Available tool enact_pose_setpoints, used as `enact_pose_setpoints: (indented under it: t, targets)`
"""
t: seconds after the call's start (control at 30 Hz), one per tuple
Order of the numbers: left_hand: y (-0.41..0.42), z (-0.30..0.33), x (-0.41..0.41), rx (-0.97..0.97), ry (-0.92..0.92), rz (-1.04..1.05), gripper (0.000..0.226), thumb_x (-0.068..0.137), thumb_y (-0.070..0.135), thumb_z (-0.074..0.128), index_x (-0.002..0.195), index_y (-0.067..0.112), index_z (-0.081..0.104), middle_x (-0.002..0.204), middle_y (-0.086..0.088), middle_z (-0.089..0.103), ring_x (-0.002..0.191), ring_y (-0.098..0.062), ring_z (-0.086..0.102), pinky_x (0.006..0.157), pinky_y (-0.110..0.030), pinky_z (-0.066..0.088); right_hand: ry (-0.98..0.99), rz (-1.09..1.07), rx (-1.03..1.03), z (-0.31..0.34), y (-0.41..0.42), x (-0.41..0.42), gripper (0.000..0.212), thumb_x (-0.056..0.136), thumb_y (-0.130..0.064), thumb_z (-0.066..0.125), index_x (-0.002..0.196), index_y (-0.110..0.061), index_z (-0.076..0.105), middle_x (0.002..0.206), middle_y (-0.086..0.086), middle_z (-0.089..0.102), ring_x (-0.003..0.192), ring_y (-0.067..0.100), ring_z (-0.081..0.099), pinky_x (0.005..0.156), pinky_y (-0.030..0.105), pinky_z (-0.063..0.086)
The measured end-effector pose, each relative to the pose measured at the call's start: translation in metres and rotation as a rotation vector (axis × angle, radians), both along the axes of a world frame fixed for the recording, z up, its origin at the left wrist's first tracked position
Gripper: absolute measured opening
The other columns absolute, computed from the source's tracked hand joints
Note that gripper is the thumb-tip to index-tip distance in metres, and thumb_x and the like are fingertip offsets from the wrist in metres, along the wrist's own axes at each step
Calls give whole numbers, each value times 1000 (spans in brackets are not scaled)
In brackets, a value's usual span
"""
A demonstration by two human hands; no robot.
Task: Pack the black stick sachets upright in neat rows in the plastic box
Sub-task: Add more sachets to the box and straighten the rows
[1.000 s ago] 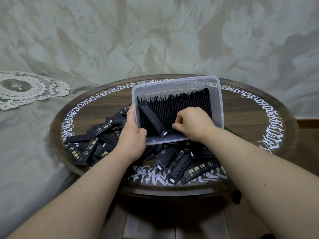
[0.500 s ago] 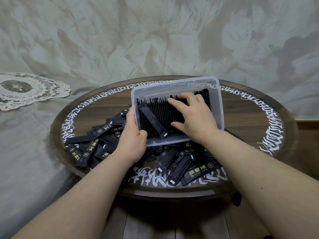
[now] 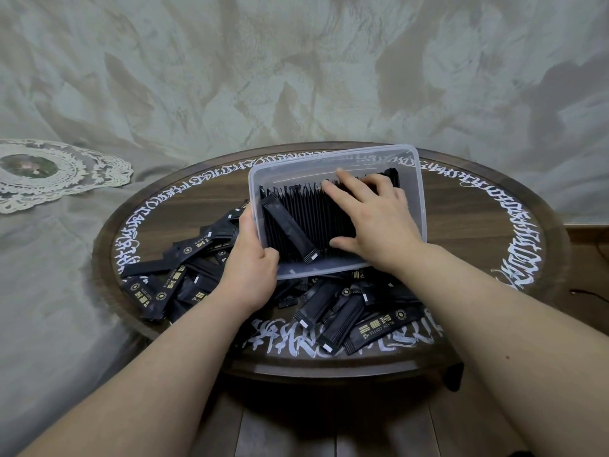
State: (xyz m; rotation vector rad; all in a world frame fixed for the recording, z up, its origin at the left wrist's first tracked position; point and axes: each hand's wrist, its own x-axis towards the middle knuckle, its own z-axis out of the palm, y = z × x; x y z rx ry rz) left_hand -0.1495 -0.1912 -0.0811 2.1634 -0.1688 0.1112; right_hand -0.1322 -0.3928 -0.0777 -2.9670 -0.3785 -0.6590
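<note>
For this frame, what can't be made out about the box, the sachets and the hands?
Head view only:
- Right end of the sachet row in the plastic box: covered by the right hand.
- Left hand fingers: behind the box's wall.
- Loose sachets under the tilted box: hidden by it.
- Sachet count: edges too fine to tell.
- Table rim lettering: unreadable.

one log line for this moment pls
left hand grips plastic box corner | right hand flat on packed row | one sachet askew | loose sachets on table
</note>
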Motion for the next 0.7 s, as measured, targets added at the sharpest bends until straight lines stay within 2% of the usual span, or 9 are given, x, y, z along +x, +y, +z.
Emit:
enact_pose_setpoints:
  t: [0.1, 0.23, 0.37, 0.5, 0.6, 0.7]
  targets:
    - [-1, 1, -1, 1, -3, -3, 78, 88, -5, 39, 150, 33, 11, 103, -6, 51, 80, -18, 45, 55, -18, 27, 55, -32, -44, 3, 2, 1, 89, 78, -53, 67, 149, -36, 16, 159, -6, 10, 139, 32, 14, 107, 50, 20]
    - [-1, 2, -2, -3, -1, -1, 77, 88, -6, 39, 150, 32, 12, 103, -5, 51, 74, -14, 44, 51, -7, 31, 149, -34, -28, 6, 5, 5, 89, 81, -52, 65, 149, -38, 9, 159, -8, 0, 145, 32, -6, 112, 60, 1]
    - [-2, 3, -3, -2, -10, -1, 77, 88, -7, 38, 150, 29, 12, 104, -5, 51, 75, -15, 45, 52, -8, 31, 151, -14, 8, 7, 3, 5, 96, 80, -51, 66, 150, -37, 2, 159, -10, 0, 146, 29, -6, 112, 59, -2]
    - [-2, 4, -1, 14, 1, 5, 76, 88, -6, 38, 150, 30, 12, 100, -4, 51, 69, -5, 45, 51, -2, 31, 178, -10, 24, 6, 1, 7, 98, 80, -52, 67, 150, -35, 0, 159, -10, -1, 146, 27, -6, 114, 58, 1]
    - [-2, 3, -2, 6, 2, 7, 76, 88, -6, 39, 150, 29, 13, 103, -4, 51, 71, -10, 45, 52, -1, 31, 186, -10, 6, 9, 4, 7, 97, 80, -51, 66, 151, -32, 1, 159, -9, -2, 146, 28, -8, 114, 57, 1]
    - [-1, 4, -2, 1, -4, -1, 77, 87, -6, 39, 150, 29, 12, 106, -2, 52, 76, -13, 46, 54, -1, 31, 132, 9, -39, 10, 8, 4, 95, 81, -59, 60, 151, -28, 3, 160, -6, -2, 146, 28, -9, 115, 54, -1]
